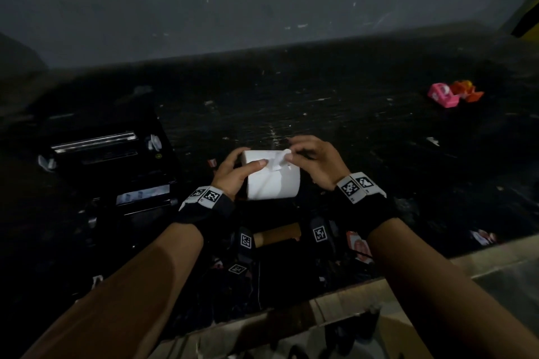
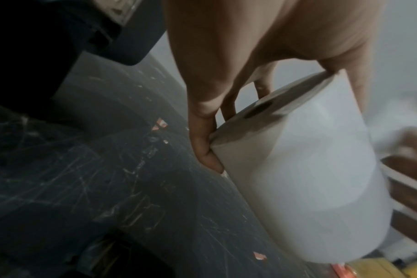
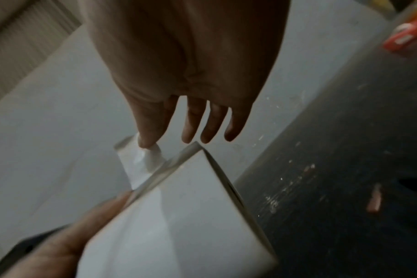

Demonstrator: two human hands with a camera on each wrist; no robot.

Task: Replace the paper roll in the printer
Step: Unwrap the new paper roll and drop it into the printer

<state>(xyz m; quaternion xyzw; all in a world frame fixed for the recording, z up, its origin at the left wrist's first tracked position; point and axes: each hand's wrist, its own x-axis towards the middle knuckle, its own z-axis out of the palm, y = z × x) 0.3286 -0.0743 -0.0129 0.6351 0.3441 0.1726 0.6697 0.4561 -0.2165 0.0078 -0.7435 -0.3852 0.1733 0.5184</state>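
Head view, dim light. White paper roll [image 1: 271, 176] held above the dark scratched desk [image 1: 350, 114], at centre of frame, axis running roughly 9 to 3 o'clock.

Left hand [image 1: 233, 173] grips the roll's left end: thumb lies across the top of the roll, fingers curl round the far side. Left wrist view confirms it; the fingertips [image 2: 207, 150] press the rim beside the dark core hole.

Right hand [image 1: 313, 159] pinches the crumpled loose paper end [image 1: 278, 160] at the top of the roll, between thumb and forefinger. In the right wrist view the thumb tip sits on the lifted tab [image 3: 145, 159], and the other three fingers [image 3: 210, 124] hang straight, clear of the roll.

Black printer [image 1: 113, 166] stands on the desk at 9 o'clock from the roll, well apart, lid raised, metal bar showing along its top.

Brown cardboard core [image 1: 277, 234] lies on the desk at 6 o'clock, under the wrists.

Pink and orange objects [image 1: 452, 93] lie at 2 o'clock, far off; kind not resolvable.
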